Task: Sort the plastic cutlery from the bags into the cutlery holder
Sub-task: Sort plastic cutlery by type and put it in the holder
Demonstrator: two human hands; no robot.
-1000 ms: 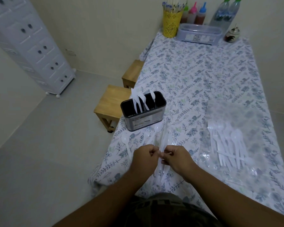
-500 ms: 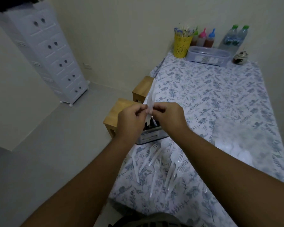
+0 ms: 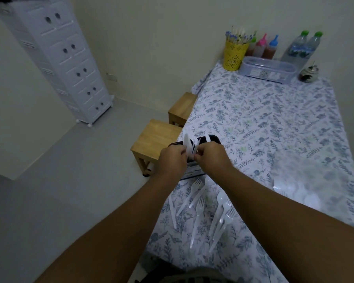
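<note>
The dark cutlery holder (image 3: 213, 138) stands at the table's left edge, mostly hidden behind my hands. White plastic cutlery sticks up from it. My left hand (image 3: 172, 160) and my right hand (image 3: 211, 158) are side by side just above the holder's near side, both pinching white plastic cutlery (image 3: 189, 147) whose upper ends point up over the holder. Several loose white forks and spoons (image 3: 200, 207) lie on the floral tablecloth (image 3: 264, 119) between the holder and me. A clear plastic bag (image 3: 307, 180) with more white cutlery lies to the right.
Two wooden stools (image 3: 157, 135) stand at the table's left side. At the far end are a yellow cup (image 3: 234, 56), sauce bottles (image 3: 266, 48), water bottles (image 3: 300, 48), a clear lidded box (image 3: 266, 69) and a small jar (image 3: 309, 73). A white drawer tower (image 3: 63, 58) stands on the left.
Both hands lifted the white cutlery from the table near me, carried it forward to the holder, and have lowered it toward the holder's top. The camera tilted up and left.
</note>
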